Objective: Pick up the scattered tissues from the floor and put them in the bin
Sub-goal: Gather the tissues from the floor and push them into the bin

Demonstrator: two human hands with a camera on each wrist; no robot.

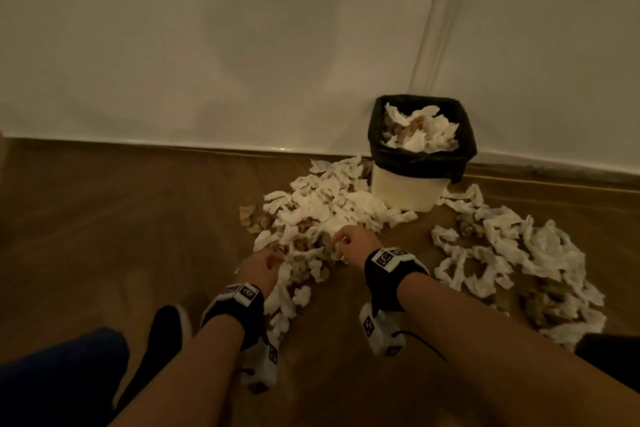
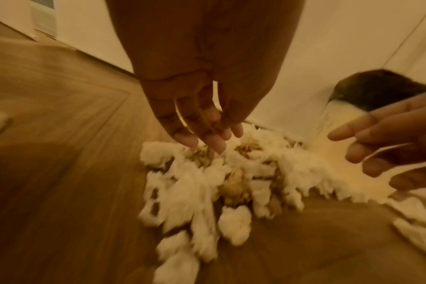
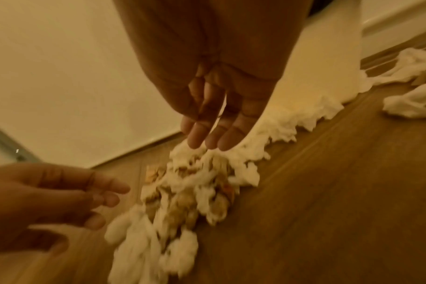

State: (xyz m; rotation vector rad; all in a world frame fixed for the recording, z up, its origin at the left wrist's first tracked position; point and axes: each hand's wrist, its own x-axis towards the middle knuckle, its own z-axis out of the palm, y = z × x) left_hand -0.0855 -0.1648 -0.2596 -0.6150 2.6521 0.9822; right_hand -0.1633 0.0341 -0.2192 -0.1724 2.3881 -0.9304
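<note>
A heap of crumpled white tissues (image 1: pixel 322 215) lies on the wooden floor in front of a white bin (image 1: pixel 420 152) lined with a black bag and filled with tissues. My left hand (image 1: pixel 261 265) hovers at the heap's near left edge with fingers straight and empty, as the left wrist view shows with the left hand (image 2: pixel 207 134) just above the tissues (image 2: pixel 207 182). On the heap's right side my right hand (image 1: pixel 349 243) hangs above it, and the right wrist view shows the right hand (image 3: pixel 207 138) open with fingers pointing down at the tissues (image 3: pixel 190 188).
A second spread of tissues (image 1: pixel 512 253) covers the floor to the right of the bin. The bin stands against a white wall (image 1: pixel 242 45) with a skirting edge. My dark shoe (image 1: pixel 166 326) and blue trouser leg (image 1: pixel 59 378) are at the lower left.
</note>
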